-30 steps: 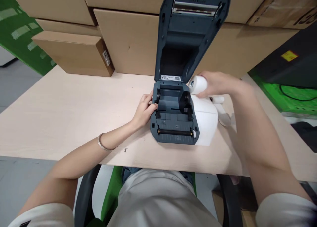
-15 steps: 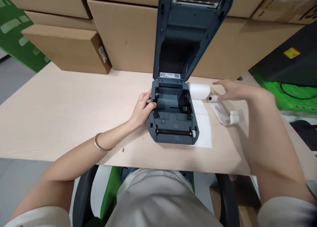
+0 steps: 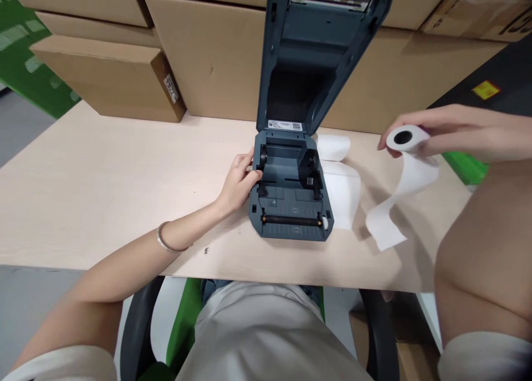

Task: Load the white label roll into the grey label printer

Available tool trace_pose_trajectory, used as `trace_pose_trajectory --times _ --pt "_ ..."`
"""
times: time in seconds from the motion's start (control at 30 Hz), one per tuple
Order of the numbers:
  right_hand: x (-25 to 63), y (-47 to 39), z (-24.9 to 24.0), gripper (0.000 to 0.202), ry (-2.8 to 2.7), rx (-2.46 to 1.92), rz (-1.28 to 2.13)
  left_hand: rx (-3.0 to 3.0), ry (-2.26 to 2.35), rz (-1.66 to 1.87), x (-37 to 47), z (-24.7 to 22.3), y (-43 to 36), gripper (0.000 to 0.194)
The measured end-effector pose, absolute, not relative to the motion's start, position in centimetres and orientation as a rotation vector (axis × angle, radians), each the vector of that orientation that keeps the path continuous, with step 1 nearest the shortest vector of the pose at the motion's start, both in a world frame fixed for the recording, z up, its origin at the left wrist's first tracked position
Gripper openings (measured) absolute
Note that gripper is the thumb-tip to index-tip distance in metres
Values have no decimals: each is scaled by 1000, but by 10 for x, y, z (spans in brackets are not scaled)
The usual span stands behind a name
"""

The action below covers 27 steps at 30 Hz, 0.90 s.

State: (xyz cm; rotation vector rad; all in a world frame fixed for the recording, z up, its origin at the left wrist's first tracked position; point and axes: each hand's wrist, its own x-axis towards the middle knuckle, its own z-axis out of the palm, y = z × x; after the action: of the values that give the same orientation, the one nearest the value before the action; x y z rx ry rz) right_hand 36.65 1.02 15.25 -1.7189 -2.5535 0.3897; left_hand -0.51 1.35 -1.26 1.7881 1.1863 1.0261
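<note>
A dark blue-grey label printer (image 3: 291, 204) stands on the table with its lid (image 3: 320, 54) raised; no roll lies in its bay. My left hand (image 3: 241, 181) grips the printer's left side, thumb on the rim. My right hand (image 3: 440, 132) holds a small white paper roll (image 3: 409, 140) above the table at the right, its end turned toward me. A loose strip hangs from this roll and curls down. Partly behind the printer's right side lies a larger white roll (image 3: 334, 147), with its paper spread toward the table's front.
Cardboard boxes (image 3: 208, 60) line the back of the table (image 3: 103, 187). A smaller carton (image 3: 108, 82) stands at the back left. Chair armrests (image 3: 139, 325) are below the front edge. A dark object with a yellow label (image 3: 486, 89) is at the far right.
My right hand has taken hold of the small roll and lifted it up and to the right, its strip trailing. The larger roll's paper has shifted slightly. My left hand stays in place.
</note>
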Motion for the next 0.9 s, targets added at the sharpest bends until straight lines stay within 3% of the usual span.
trace_pose_trajectory --times 0.2,0.4,0.5,0.67,0.9 --pt "253 22 134 38 -2712 -1503 520 1783 1178 1017 -4 -11 13 68" --pt "206 39 98 35 -2883 -1437 522 1773 1157 992 -6 -10 13 68" --pt "204 31 88 25 -2886 -1401 486 1760 1159 969 -7 -10 12 69" --pt "231 -12 91 49 -2632 -1333 523 1728 1158 954 -6 -8 9 71" --pt "265 -71 80 54 -2724 -987 481 1735 1158 968 -5 -7 10 74"
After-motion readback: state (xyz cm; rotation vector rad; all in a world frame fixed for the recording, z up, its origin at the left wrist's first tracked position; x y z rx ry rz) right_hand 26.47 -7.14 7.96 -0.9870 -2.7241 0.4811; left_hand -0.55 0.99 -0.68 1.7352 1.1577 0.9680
